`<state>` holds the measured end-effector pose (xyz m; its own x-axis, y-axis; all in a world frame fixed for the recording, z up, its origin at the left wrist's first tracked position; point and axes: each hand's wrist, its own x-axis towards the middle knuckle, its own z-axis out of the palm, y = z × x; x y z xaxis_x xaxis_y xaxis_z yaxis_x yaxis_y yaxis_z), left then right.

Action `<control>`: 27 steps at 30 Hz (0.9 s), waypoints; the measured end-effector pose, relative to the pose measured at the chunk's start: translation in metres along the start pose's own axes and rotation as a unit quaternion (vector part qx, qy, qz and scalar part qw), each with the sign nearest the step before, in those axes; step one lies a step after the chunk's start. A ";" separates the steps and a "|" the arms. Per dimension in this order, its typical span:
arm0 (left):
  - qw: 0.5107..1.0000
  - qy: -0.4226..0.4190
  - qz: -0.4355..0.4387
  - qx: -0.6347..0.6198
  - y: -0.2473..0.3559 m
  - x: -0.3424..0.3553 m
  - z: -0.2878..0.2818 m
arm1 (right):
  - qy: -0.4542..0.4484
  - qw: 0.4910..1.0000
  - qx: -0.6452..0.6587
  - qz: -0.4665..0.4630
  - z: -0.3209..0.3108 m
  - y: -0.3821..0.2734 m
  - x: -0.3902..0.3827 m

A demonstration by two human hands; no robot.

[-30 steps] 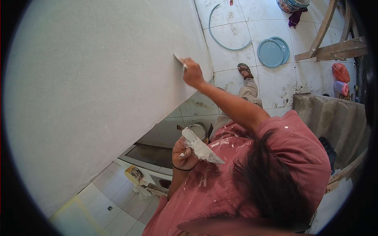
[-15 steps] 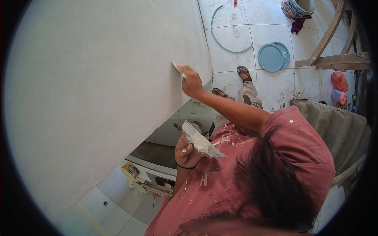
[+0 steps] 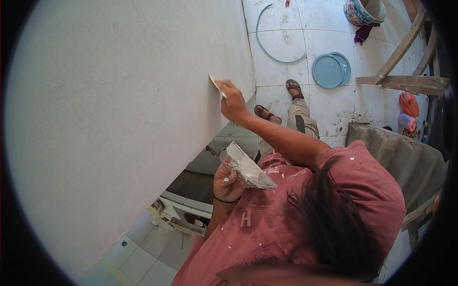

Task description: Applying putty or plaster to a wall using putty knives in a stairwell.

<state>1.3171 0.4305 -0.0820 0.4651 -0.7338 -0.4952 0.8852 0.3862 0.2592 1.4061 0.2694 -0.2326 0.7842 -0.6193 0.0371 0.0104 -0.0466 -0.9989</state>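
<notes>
My right hand (image 3: 234, 101) grips a thin pale putty scraper (image 3: 217, 86), its blade edge against or very close to the white wall (image 3: 119, 95). Closer to my body, my left hand (image 3: 226, 184) is closed around a flat putty blade (image 3: 234, 149). A thick, uneven heap of white putty (image 3: 250, 170) covers that blade. The blade is tilted in front of my putty-spattered pink shirt (image 3: 267, 224). How the left fingers wrap beneath the blade is partly hidden.
Two round blue lids (image 3: 327, 71) and a curved hose (image 3: 258, 40) lie on the tiled floor. Beyond stand a patterned bucket (image 3: 363, 12) and wooden framing (image 3: 405, 83). Concrete steps (image 3: 396, 148) are at right. Below the wall's lower edge is a lower tiled area (image 3: 143, 248).
The putty-loaded blade has shifted slightly up and right and turned a little. My right hand and scraper stay at nearly the same spot on the wall. The view has shifted slightly.
</notes>
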 end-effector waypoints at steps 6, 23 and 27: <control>0.999 0.002 0.028 -0.022 0.000 0.003 0.003 | -0.017 0.999 -0.005 -0.046 -0.005 0.002 -0.008; 1.000 0.009 -0.011 0.004 0.006 -0.002 -0.006 | -0.017 0.999 0.029 -0.037 -0.008 -0.005 -0.005; 1.000 -0.008 -0.010 -0.003 0.005 0.005 -0.009 | -0.016 0.998 0.013 -0.059 -0.012 -0.006 0.004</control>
<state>1.3243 0.4338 -0.0901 0.4477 -0.7501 -0.4868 0.8942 0.3752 0.2442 1.4015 0.2576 -0.2261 0.7965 -0.5848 0.1533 0.1197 -0.0961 -0.9882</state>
